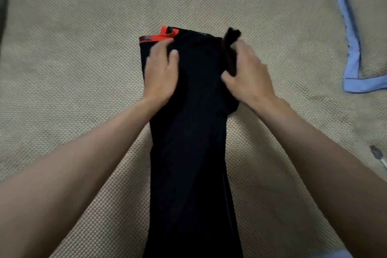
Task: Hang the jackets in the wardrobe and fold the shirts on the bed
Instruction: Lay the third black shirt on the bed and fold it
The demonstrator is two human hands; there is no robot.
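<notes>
The black shirt (pixel 188 132) with orange trim lies in a long narrow strip down the middle of the beige bed mat (pixel 73 58), the left hand (pixel 161 73) pressing flat to pin its far end while the right hand (pixel 249 75) grips a bunched edge, seemingly to tuck it inward

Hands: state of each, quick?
Left hand: open, fingers flat, pressing the black shirt.
Right hand: closed, gripping a fold of the shirt's right edge.
</notes>
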